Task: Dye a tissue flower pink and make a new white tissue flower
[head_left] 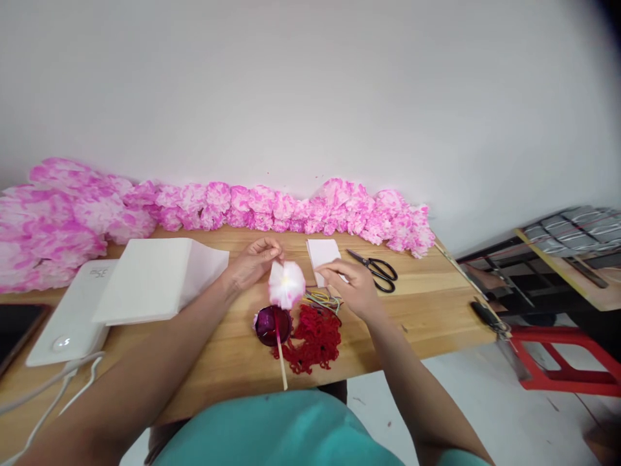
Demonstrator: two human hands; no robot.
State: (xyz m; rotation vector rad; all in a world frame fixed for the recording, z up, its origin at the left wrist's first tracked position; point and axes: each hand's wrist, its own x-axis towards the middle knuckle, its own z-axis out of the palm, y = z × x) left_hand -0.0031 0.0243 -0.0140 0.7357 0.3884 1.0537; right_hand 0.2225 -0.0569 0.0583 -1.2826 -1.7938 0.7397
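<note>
A white paper flower (pixel 286 285) with pink edges hangs just below the fingertips of my left hand (pixel 258 260), which is pinched at its upper edge. My right hand (pixel 353 285) is closed in a pinch to the right of the flower, apart from it and in front of a small stack of white paper (pixel 324 254). Whatever lies between its fingertips is too small to make out. Beneath the flower stands a small bowl of dark purple dye (pixel 268 325), with a wooden stick (pixel 283 369) lying across it. Beside the bowl is a red lacy cloth (pixel 315 340).
Black-handled scissors (pixel 383 272) lie right of the paper stack. Pink-and-white paper flowers (pixel 262 207) line the wall. At left are a large white paper stack (pixel 145 278), a white power bank (pixel 72 317) with cables and a phone (pixel 19 330). A red stool (pixel 563 378) stands at right.
</note>
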